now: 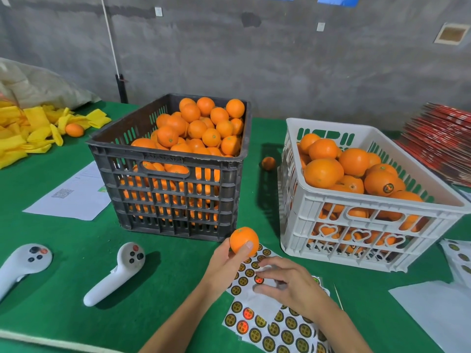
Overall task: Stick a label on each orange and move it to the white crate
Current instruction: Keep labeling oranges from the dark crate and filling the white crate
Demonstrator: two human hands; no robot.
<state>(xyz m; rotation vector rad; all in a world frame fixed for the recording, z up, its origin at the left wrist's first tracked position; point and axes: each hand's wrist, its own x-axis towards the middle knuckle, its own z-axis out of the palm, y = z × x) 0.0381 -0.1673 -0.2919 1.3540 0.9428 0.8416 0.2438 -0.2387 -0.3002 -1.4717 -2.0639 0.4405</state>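
My left hand [224, 266] grips one orange [243, 240] just above the table, in front of the black crate [163, 151], which is heaped with oranges. My right hand [293, 284] hovers over a label sheet [265, 301] of round black-and-gold stickers. Its curled fingertips pinch a label [258, 279] that glints red. At the right stands the white crate [305, 225], holding several oranges; one of them [381, 183] shows a sticker.
Two white controllers [119, 271] [17, 266] lie at the left front. Paper sheets [74, 197] [433, 309], yellow foam nets [23, 133], loose oranges [268, 163] [74, 129], red flat cartons [443, 141] and more sticker sheets [458, 258] surround the crates. A thin stick [339, 296] lies by my right wrist.
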